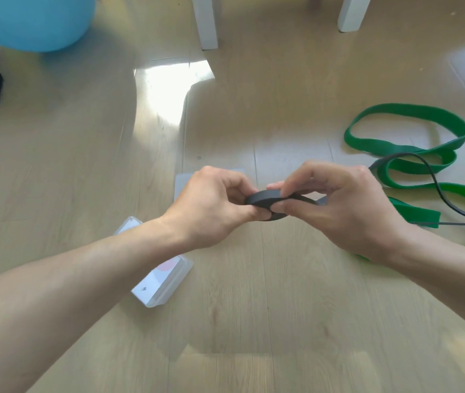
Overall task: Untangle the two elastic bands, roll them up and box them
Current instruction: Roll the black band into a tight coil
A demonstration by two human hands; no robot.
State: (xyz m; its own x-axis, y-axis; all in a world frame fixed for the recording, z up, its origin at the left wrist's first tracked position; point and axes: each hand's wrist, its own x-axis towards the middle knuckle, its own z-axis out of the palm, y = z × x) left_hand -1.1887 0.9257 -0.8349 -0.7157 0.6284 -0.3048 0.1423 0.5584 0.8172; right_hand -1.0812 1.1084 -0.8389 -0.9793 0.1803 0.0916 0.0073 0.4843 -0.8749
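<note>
Both of your hands pinch the black band coil (265,198) above the wooden floor (254,293): left hand (214,205) on its left edge, right hand (339,199) on its right. Its loose tail crosses the green band (407,137), lying right of the coil. A clear box (160,282) sits lower left.
</note>
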